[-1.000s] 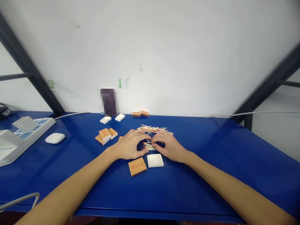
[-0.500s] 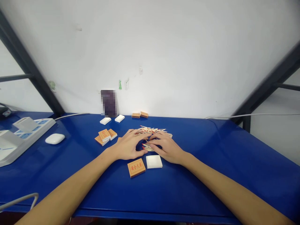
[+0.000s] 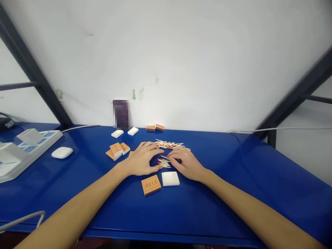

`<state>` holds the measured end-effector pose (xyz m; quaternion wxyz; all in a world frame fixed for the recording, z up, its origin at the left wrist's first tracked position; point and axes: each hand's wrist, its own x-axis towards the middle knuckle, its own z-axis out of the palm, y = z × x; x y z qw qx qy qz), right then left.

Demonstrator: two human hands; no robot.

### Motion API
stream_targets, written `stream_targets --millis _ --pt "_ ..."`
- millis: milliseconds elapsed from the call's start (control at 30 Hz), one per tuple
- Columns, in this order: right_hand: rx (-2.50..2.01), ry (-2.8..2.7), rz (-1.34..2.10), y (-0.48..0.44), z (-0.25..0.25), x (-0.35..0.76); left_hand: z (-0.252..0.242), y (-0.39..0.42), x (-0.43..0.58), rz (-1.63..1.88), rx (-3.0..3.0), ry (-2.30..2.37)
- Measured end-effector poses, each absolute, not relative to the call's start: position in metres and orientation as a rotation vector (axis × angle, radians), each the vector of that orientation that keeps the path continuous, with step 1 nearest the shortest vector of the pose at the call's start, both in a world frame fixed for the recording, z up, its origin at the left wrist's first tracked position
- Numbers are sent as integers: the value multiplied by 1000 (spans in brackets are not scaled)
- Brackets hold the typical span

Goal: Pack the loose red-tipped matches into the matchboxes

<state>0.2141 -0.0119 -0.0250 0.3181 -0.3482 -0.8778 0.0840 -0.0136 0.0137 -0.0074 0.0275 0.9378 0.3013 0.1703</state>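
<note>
My left hand (image 3: 142,159) rests on the blue table with thumb and fingers apart, curved around the left side of a small row of red-tipped matches (image 3: 164,163). Its thumb tip is beside the lowest of them. From the right, my right hand (image 3: 188,162) has its thumb and forefinger together at the tail of a single match (image 3: 164,157), just above that row. Behind both hands lies a larger loose pile of matches (image 3: 169,144). Nearer me are an orange matchbox (image 3: 151,185) and a white matchbox tray (image 3: 170,178), side by side.
Several orange matchboxes (image 3: 116,149) are stacked left of my hands, one partly behind my left hand. Two white boxes (image 3: 117,133) and two orange boxes (image 3: 155,128) sit near the wall. A white earbud case (image 3: 62,152) and a power strip (image 3: 48,141) occupy the left.
My right hand has shifted slightly right, away from the left fingers, uncovering more of the small match row and the single match. My left hand has barely moved.
</note>
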Motion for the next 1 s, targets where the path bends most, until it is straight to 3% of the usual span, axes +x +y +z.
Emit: stream_targets --millis 467,733,1000 --pt "-1056 -2251 151 -13 -26 216 -7 13 -11 536 2892 896" --pt "-1257 -2342 -202 -18 -9 235 -5 12 -13 518 2862 811" --pt "-1346 -2464 -166 -14 -18 236 -3 18 -20 550 2953 1056"
